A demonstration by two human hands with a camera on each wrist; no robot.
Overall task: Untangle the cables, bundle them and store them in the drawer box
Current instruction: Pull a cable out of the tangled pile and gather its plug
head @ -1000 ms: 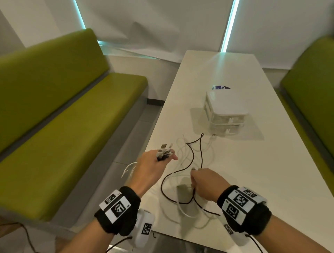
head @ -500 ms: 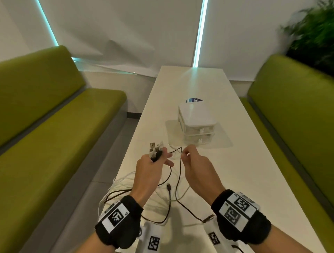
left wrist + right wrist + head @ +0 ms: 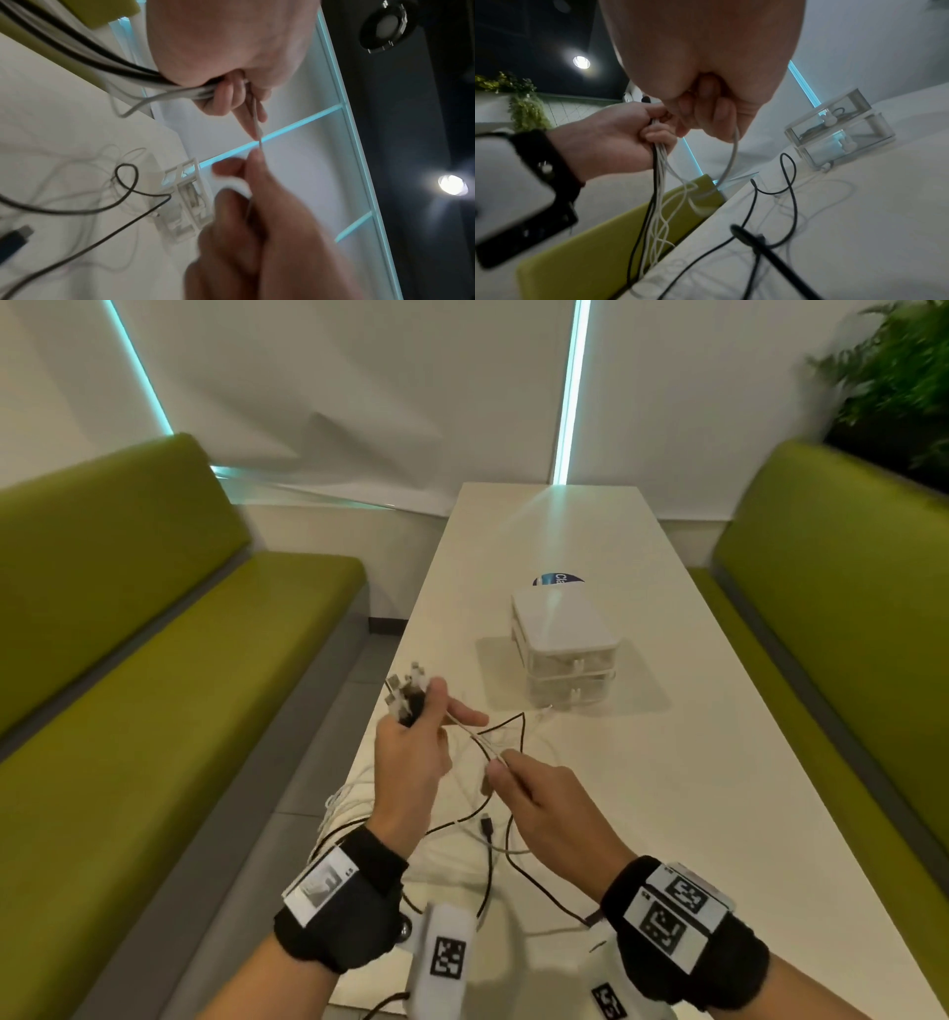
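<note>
My left hand [image 3: 434,711] is raised over the table's left side and grips a bunch of white and black cables just below their plugs [image 3: 408,695]. From its fingers a thin white cable [image 3: 475,737] stretches taut to my right hand [image 3: 497,762], which pinches it between thumb and finger. The left wrist view shows that white cable [image 3: 258,132] running between both hands. In the right wrist view the held cables [image 3: 658,162] hang down past the table edge. A loose black cable [image 3: 519,729] loops on the table. The clear two-drawer box [image 3: 565,649] stands farther back, with both drawers closed.
The long white table [image 3: 693,762] has green benches [image 3: 154,711] on both sides. Cable slack hangs over the table's left edge [image 3: 339,809]. A black plug [image 3: 487,825] lies between my wrists. A round blue sticker [image 3: 557,580] lies behind the box.
My right hand left the table, rose to meet the left hand and took a white cable, and now draws it back toward me. The left hand has lifted its bunch higher.
</note>
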